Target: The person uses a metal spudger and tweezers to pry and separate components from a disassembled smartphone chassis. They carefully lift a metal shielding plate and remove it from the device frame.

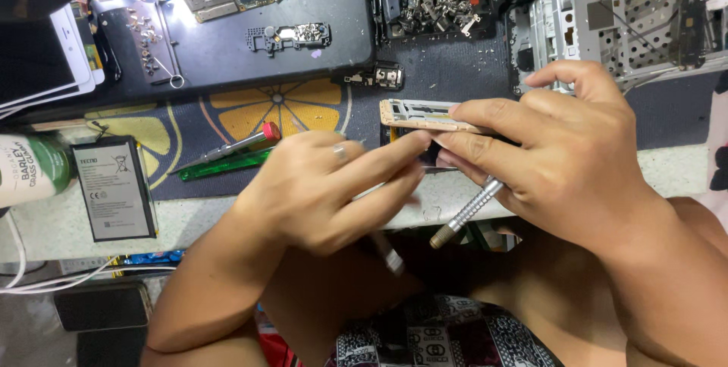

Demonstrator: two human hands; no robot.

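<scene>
**Now both your hands meet at the phone frame**

Your right hand (565, 158) pinches the gold phone frame (422, 115) above the table edge, a metal screwdriver (466, 213) tucked under its fingers. Your left hand (322, 189) presses fingertips against the frame's underside. A phone battery (114, 189) lies well left.

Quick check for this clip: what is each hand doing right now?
Left hand: closed, fingers pinching the edge of the phone frame.
Right hand: closed on the phone frame, with a metal screwdriver tucked under its fingers.
</scene>
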